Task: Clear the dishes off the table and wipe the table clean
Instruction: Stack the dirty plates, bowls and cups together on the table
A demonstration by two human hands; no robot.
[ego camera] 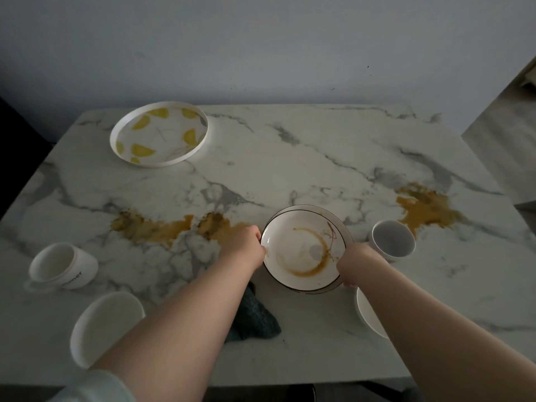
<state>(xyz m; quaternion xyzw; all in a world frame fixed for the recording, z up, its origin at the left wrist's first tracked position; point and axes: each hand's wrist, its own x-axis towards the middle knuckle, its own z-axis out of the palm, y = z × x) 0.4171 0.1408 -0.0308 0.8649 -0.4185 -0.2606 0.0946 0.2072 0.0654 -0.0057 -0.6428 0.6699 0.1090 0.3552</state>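
A white, grey-veined marble tabletop [290,158] carries everything. At its far left lies a round white plate with yellow lemon prints [159,134]. Near the front centre is a white black-rimmed bowl smeared with a brown sauce ring [301,250]. The left grip [243,245] is clamped on its left rim and the right grip [355,264] on its near-right rim. Yellow-brown spills stain the tabletop left of the bowl [153,227] and at the right [426,208]. A plain white bowl [107,326] sits front left, with a white lettered cup [63,265] just behind it. A white mug [393,237] stands right of the stained bowl. A dark teal cloth [255,314] lies between the forearms.
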